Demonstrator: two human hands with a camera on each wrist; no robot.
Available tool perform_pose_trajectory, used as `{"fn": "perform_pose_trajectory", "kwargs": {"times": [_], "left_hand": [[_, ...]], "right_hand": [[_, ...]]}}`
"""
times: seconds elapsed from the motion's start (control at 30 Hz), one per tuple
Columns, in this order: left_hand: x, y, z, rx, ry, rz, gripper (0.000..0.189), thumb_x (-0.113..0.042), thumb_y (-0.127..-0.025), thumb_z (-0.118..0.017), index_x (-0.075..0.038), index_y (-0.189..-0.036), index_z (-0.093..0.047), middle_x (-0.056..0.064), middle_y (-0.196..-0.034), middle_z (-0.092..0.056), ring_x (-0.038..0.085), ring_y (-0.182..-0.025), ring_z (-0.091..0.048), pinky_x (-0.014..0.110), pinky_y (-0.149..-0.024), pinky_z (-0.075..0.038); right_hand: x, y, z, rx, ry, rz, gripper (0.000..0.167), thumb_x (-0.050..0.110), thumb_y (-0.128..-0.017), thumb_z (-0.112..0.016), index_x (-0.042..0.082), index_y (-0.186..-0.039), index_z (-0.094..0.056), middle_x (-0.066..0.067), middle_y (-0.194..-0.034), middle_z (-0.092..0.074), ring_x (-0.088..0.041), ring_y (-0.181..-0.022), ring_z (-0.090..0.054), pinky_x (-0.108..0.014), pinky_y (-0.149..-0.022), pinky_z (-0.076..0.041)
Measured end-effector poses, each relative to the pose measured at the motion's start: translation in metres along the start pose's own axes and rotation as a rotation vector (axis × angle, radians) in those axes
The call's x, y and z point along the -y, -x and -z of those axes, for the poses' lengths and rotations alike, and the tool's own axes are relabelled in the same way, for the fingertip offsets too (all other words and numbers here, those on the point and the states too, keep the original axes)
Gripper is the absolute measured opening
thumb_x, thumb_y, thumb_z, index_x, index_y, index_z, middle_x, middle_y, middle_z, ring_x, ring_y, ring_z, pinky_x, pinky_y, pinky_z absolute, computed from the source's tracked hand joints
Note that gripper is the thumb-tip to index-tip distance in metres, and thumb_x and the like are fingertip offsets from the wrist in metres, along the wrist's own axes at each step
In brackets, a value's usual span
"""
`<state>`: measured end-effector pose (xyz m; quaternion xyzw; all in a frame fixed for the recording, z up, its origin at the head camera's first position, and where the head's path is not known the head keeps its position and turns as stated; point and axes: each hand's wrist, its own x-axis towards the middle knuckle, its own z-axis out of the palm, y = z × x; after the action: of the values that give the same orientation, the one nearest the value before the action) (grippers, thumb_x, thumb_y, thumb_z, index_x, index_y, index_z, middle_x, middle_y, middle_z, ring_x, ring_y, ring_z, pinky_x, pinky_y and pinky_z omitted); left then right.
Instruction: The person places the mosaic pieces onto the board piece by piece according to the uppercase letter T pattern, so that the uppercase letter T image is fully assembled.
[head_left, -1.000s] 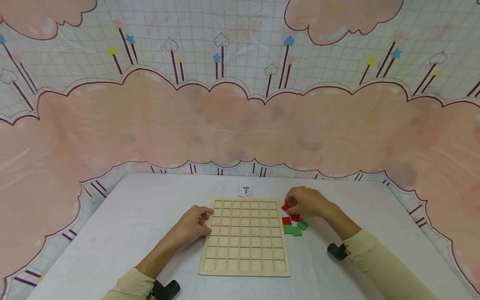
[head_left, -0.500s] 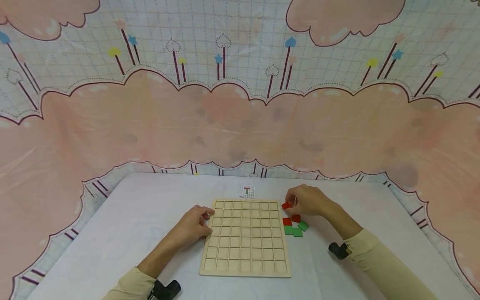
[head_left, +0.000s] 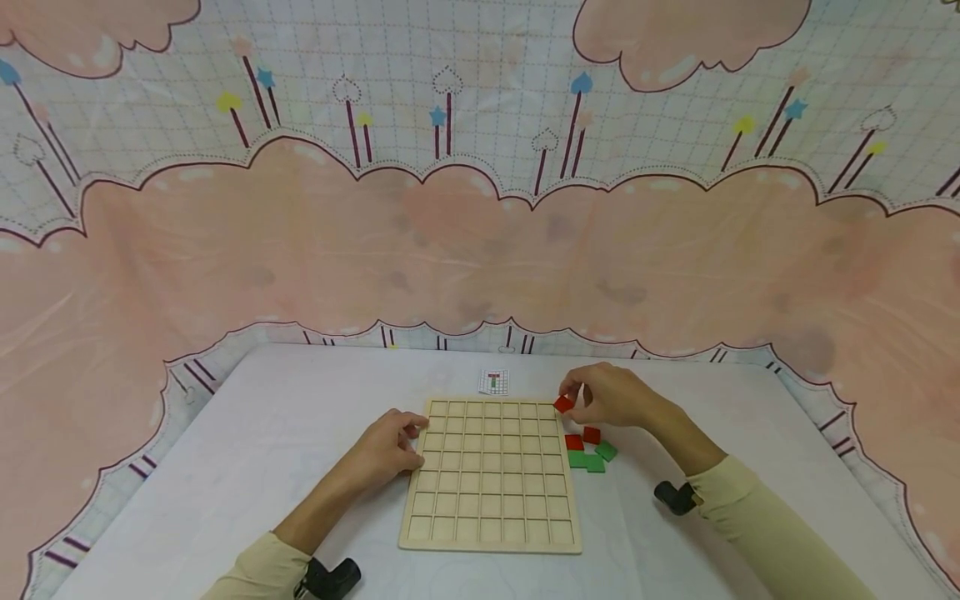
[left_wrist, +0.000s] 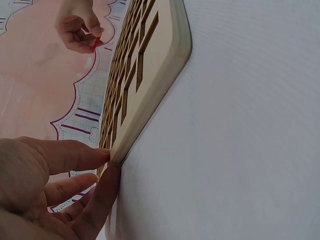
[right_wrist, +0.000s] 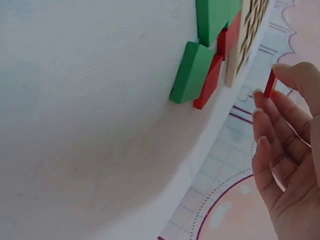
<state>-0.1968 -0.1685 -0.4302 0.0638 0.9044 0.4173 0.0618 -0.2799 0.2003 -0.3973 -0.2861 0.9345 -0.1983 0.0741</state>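
Observation:
My right hand (head_left: 611, 396) pinches a red square tile (head_left: 563, 404) between thumb and fingertips, at the far right corner of a wooden grid board (head_left: 491, 547). In the right wrist view the held tile (right_wrist: 270, 83) appears edge-on, raised off the table. Thumb and fingertips of my left hand (head_left: 384, 448) rest against the board's left edge; the left wrist view shows them right at the rim (left_wrist: 145, 107). Two red tiles (head_left: 592, 435) and several green tiles (head_left: 606, 451) lie flat beside the board's right edge. The board's square cells hold no tiles.
A small card (head_left: 493, 382) with a printed grid and a red and green figure lies behind the board. White cloth (head_left: 300, 417) covers the table, and a patterned pink curtain (head_left: 465, 250) hangs beyond it. Black wrist cameras (head_left: 333, 577) sit at both sleeves.
My right hand has lifted the red tile and moved it left and away, from beside the board to over its far right corner. The left hand stays at the board's edge.

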Motion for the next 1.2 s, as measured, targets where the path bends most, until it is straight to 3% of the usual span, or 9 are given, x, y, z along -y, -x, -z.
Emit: {"fn": "perform_pose_trajectory", "kwargs": {"times": [0.33, 0.8, 1.2], "left_hand": [[0.002, -0.001, 0.000, 0.004, 0.033, 0.000, 0.054, 0.009, -0.076, -0.077, 0.005, -0.128, -0.063, 0.009, -0.103, -0.056, 0.017, -0.080, -0.053, 0.026, -0.061, -0.047], [0.002, -0.002, 0.000, 0.005, 0.040, 0.001, 0.054, 0.009, -0.075, -0.077, 0.005, -0.127, -0.064, 0.009, -0.103, -0.056, 0.016, -0.079, -0.053, 0.025, -0.061, -0.046], [-0.001, 0.001, 0.002, 0.007, 0.056, 0.005, 0.052, 0.010, -0.076, -0.077, 0.006, -0.126, -0.064, 0.009, -0.104, -0.057, 0.016, -0.080, -0.055, 0.025, -0.062, -0.047]], "right_hand": [[0.012, -0.007, 0.001, 0.021, -0.014, 0.046, 0.022, 0.024, -0.085, -0.079, 0.025, -0.107, -0.075, 0.015, -0.094, -0.068, -0.010, -0.075, -0.058, -0.026, -0.058, -0.050], [0.027, -0.018, -0.001, 0.032, 0.013, 0.113, 0.022, 0.030, -0.087, -0.080, 0.027, -0.107, -0.074, 0.015, -0.100, -0.068, -0.010, -0.081, -0.061, -0.026, -0.066, -0.051], [0.044, -0.032, -0.003, 0.048, 0.032, 0.181, 0.023, 0.029, -0.087, -0.079, 0.023, -0.109, -0.074, 0.014, -0.092, -0.067, -0.008, -0.079, -0.060, -0.026, -0.066, -0.050]]}}
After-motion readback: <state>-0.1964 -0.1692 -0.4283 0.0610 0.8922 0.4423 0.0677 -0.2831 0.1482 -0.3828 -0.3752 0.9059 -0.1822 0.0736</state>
